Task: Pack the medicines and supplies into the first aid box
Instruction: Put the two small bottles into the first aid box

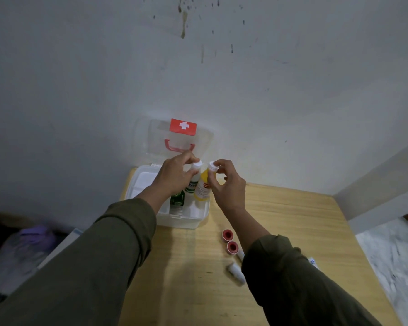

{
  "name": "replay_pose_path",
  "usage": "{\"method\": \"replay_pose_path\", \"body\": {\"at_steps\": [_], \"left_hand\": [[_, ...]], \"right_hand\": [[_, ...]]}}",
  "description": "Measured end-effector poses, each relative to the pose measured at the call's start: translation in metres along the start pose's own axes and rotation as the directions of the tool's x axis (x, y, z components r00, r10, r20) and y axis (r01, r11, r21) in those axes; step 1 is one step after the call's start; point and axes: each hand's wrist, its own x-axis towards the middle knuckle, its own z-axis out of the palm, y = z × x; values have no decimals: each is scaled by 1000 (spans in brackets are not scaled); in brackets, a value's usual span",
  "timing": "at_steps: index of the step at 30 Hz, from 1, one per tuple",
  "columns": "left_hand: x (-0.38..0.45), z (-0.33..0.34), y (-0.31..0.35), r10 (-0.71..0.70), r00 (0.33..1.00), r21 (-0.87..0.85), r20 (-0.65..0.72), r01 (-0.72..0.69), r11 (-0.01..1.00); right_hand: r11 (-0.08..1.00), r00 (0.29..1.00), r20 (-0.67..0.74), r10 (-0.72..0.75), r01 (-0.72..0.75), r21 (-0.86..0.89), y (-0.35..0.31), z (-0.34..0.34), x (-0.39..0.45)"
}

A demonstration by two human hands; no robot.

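We see the white first aid box [184, 218] open under our hands, its clear lid [156, 137] upright. A white bottle [193, 178] and yellow bottle [203, 185] stand tilted inside, caps at our fingertips.

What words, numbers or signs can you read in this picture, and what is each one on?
White cross on a red sticker: on the clear open lid of the first aid box; a sign, no words.
Red band on the yellow bottle in the right hand: print too blurred to read.
Green print on the white bottle in the left hand: unreadable.
Green pack in the box: unreadable.
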Motion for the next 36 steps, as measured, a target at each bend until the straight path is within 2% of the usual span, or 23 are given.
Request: {"method": "replay_pose_path", "body": {"at_steps": [10,17,23,29,36], "left_hand": [[9,5,-7,-47,999,-58,3,48,997],[13,9,-4,-88,995,-140,-40,81,987],[17,12,-4,-91,996,-184,-5,89,979],[20,20,-18,-111,993,-143,44,116,983],[13,25,-38,-47,996,1,77,47,999]], "right_hand": [[998,996,68,-53,55,-33,17,14,-1],[998,996,63,-64,65,-16,18,15,3],[997,996,47,-73,74,-19,18,11,3],[996,992,98,-85,89,-29,22,16,0],[995,983,167,-74,85,-59,33,22,-9]]}}
